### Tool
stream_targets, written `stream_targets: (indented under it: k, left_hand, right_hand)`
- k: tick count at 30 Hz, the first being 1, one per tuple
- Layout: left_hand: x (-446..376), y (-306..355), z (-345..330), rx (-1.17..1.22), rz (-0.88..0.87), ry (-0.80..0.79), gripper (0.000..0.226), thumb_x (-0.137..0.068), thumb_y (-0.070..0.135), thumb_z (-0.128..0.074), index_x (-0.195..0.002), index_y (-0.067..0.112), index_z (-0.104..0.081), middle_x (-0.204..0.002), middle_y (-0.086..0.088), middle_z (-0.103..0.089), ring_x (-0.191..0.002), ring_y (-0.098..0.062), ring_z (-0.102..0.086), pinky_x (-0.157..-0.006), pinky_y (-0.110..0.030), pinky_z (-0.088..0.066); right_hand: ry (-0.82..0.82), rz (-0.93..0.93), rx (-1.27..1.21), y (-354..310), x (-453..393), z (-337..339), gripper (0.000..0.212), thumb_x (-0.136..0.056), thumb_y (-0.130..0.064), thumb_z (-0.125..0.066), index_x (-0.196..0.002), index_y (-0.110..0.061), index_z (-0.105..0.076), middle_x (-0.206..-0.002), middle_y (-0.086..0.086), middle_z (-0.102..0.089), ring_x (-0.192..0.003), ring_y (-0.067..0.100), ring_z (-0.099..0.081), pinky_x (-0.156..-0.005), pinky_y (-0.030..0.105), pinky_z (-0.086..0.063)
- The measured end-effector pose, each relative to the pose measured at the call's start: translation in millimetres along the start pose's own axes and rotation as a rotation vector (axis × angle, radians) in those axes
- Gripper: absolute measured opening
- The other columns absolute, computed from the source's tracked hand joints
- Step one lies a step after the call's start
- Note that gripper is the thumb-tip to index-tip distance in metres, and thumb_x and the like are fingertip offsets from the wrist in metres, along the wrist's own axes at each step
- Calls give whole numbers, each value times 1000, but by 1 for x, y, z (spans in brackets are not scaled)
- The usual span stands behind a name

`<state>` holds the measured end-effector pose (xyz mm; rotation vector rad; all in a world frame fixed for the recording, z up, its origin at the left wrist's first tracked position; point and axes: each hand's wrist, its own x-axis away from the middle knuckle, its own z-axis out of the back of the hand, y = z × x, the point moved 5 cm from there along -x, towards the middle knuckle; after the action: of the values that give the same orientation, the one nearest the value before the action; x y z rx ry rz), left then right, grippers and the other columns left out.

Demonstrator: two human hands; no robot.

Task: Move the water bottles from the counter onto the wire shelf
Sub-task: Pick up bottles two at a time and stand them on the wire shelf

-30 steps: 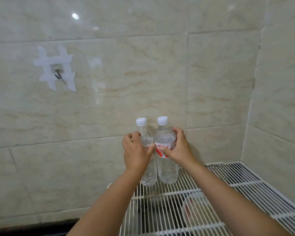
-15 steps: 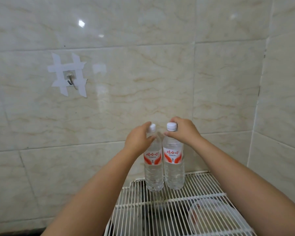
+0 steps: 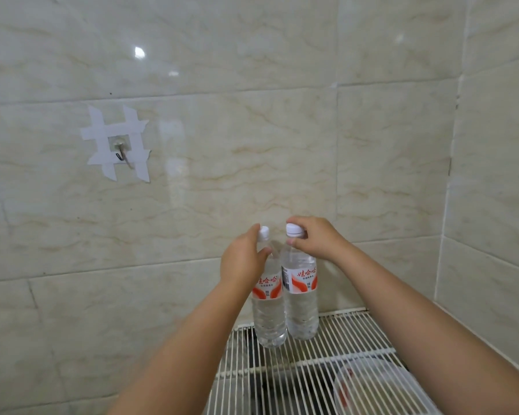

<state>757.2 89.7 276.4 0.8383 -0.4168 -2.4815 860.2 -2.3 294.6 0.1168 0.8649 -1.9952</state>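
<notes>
Left hand (image 3: 242, 262): raised at the neck of the left bottle; fingers curled round the neck just below the cap, thumb tip lying on the shoulder of the bottle.
Right hand (image 3: 318, 239): raised at the top of the right bottle; fingers curled over and behind the cap, thumb tip pressed against the neck just under it.
Left bottle (image 3: 268, 313): clear plastic, filled with water, white cap, red and white label; upright, its base at the rear left part of the wire shelf. Whether the base rests on the wires or hangs just above them cannot be told.
Right bottle (image 3: 300, 304): same type, same label facing the camera; upright, directly beside the left bottle, the 2 bodies touching or nearly so. Contact of its base with the wires likewise cannot be told.
Wire shelf (image 3: 285, 381): white grid of thin parallel wires with thicker cross rails; set in the corner formed by 2 tiled walls; both bottles stand near its back edge.
Plastic container (image 3: 378, 387): translucent, with a lid, seen through the wires at the lower right, below shelf level.
Tiled wall (image 3: 252, 139): glossy beige marble-pattern tiles behind the shelf.
Wall hook (image 3: 121, 151): small metal hook on the wall, upper left, framed by 4 crossed strips of white tape.
</notes>
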Motion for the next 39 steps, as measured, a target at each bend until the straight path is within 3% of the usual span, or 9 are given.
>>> stream_targets:
  k: [6, 12, 17, 20, 24, 28, 31, 34, 39]
  left_hand:
    - [7, 3, -3, -24, -14, 35, 53, -97, 26, -46, -144, 14, -26, -136, -8, -52, -121, -24, -51, -91, -33, -45]
    - [22, 7, 3, -296, -96, 14, 54, -102, 26, -29, -149, 10, -9, -158, -15, -8, -146, -27, -8, -119, -35, -14]
    - [60, -14, 39, -543, -72, 20, 50, -102, 22, -24, -149, 10, -10, -159, -13, -1, -147, -26, 0, -120, -40, -3]
    - [106, -54, 66, -617, 76, -1, 51, -102, 21, -26, -149, 8, -12, -159, -13, -3, -147, -27, -1, -119, -41, -3]
    - [184, -120, 108, -734, 265, -77, 49, -101, 22, -29, -147, 11, -17, -158, -9, -11, -146, -26, -8, -118, -40, -11]
    - [272, -175, 151, -765, 407, -65, 46, -95, 17, -42, -139, 7, -38, -151, -13, -33, -141, -30, -27, -112, -40, -24]
    - [330, -205, 183, -856, 411, -5, 37, -78, 19, -46, -103, 4, -68, -109, -16, -70, -105, -34, -64, -84, -37, -53]
    - [387, -244, 214, -879, 457, -17, 32, -65, 19, -54, -86, 4, -72, -90, -15, -74, -85, -36, -70, -66, -41, -57]
    - [477, -304, 252, -810, 518, -81, 38, -83, 24, -45, -111, 8, -65, -119, -15, -65, -115, -36, -57, -90, -43, -48]
  right_hand:
    - [20, -43, 79, -1, 9, -10, 54, -92, -19, -50, -141, -13, -29, -144, 13, -39, -129, 27, -41, -105, 33, -34]
    - [152, 21, 366, -15, 38, -16, 59, -94, -29, -42, -145, -15, -15, -156, 15, -8, -144, 28, -7, -118, 42, -12]
    - [222, 264, 367, -60, 66, -31, 51, -83, -16, -57, -130, 0, -45, -141, 28, -39, -135, 43, -31, -111, 57, -20]
    - [103, 375, 363, -96, 83, -62, 50, -85, -18, -53, -130, 2, -45, -142, 26, -39, -135, 40, -32, -112, 55, -19]
    - [-30, 543, 370, -154, 109, -116, 44, -69, -18, -60, -106, 4, -61, -116, 30, -61, -109, 44, -59, -92, 61, -42]
    - [-154, 593, 291, -221, 148, -169, 48, -88, -23, -49, -131, -4, -43, -145, 19, -34, -135, 30, -31, -112, 43, -20]
    - [-218, 595, 253, -272, 179, -206, 44, -89, -24, -48, -128, -4, -45, -139, 19, -40, -130, 31, -35, -108, 40, -24]
    - [-254, 599, 199, -323, 215, -244, 40, -87, -21, -49, -122, -2, -49, -129, 20, -49, -122, 33, -42, -102, 39, -30]
    - [-349, 465, 128, -378, 285, -323, 37, -88, -26, -42, -114, -1, -51, -122, 16, -52, -116, 33, -45, -99, 41, -33]
